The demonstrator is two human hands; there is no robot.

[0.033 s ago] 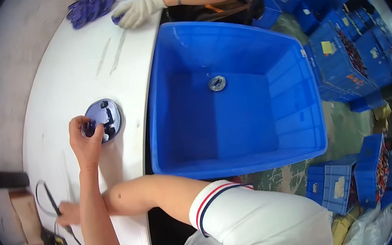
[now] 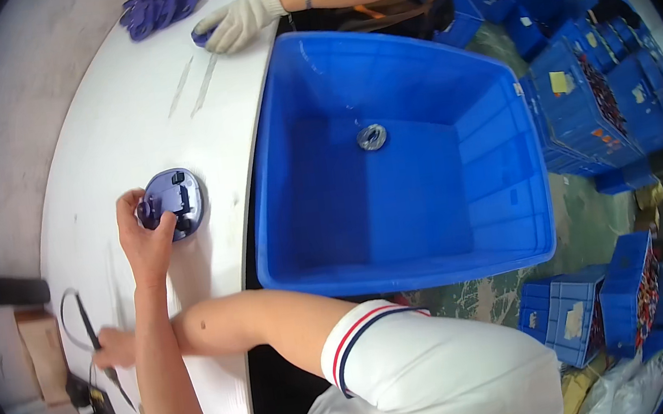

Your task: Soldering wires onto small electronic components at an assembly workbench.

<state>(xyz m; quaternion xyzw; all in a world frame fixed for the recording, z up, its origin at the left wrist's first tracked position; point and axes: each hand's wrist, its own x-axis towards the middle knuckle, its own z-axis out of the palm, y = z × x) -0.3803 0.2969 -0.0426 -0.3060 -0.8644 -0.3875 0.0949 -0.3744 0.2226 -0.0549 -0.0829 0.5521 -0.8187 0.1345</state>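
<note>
Looping at near left, the cable (image 2: 64,318) could snag the tool (image 2: 97,342); whether our blurred right hand (image 2: 119,348) grips it, we cannot tell. Farther and right, our left hand (image 2: 146,243) clamps its fingers on the disc (image 2: 165,195), on the table (image 2: 119,133); uneven pressure could tip it.

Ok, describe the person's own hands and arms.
The left hand and right hand wear no gloves. The right arm has a short white sleeve with red and navy stripes at its hem. No left sleeve shows.
</note>
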